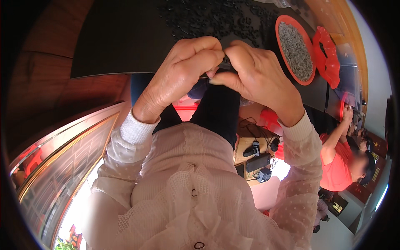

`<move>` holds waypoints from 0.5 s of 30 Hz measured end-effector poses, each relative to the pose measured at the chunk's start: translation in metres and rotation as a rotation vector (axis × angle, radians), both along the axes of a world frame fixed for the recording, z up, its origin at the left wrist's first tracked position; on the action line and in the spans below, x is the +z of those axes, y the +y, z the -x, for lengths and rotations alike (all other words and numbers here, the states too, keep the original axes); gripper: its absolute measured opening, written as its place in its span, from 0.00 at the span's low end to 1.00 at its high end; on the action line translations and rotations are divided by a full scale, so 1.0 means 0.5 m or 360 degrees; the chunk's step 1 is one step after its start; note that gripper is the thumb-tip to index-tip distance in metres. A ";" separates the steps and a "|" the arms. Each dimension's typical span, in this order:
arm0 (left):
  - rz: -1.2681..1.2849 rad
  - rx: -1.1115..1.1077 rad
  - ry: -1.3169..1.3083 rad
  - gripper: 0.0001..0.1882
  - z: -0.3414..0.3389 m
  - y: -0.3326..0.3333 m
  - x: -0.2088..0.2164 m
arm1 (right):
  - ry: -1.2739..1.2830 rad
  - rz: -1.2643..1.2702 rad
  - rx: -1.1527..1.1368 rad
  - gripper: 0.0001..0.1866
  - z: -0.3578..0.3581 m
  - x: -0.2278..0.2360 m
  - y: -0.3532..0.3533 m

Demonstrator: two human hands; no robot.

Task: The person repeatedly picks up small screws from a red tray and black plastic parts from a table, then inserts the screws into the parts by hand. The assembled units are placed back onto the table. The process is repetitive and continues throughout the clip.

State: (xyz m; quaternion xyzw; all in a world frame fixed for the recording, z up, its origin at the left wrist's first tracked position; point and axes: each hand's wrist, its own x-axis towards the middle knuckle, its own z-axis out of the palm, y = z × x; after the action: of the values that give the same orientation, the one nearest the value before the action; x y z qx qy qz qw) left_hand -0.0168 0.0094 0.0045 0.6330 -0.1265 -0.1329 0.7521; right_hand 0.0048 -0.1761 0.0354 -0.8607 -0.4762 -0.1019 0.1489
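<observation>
Left hand (185,68) and right hand (260,73) pinch small dark piece (226,61) narrowly, probably for steadiness; black parts (216,17), red bowl (287,18) near, likely for easy reach.

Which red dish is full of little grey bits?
The round, smooth-rimmed dish, nearer the person's right hand, heaped with grey bits. The other red dish, beyond it, has a wavy edge and shows none.

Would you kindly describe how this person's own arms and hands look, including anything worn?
The left hand and right hand are bare, with no glove, ring or watch visible. The left sleeve and right sleeve are sheer white with small dots, ending in ribbed white cuffs.
</observation>
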 end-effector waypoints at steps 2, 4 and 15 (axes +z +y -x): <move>-0.0008 -0.0004 -0.0010 0.11 0.000 -0.002 -0.001 | 0.0023 -0.0025 -0.0008 0.24 0.004 0.003 -0.009; 0.0009 -0.0009 -0.0049 0.11 -0.003 -0.002 -0.004 | 0.0027 -0.0014 -0.0041 0.25 0.010 0.008 -0.016; 0.0015 0.0047 0.0090 0.11 -0.006 -0.014 -0.019 | -0.0005 -0.0215 -0.0017 0.13 0.011 -0.001 -0.009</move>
State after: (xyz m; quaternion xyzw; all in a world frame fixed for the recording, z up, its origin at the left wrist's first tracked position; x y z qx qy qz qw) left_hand -0.0139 0.0026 -0.0050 0.6272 -0.0964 -0.1390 0.7603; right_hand -0.0005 -0.1808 0.0349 -0.8511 -0.4638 -0.1359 0.2053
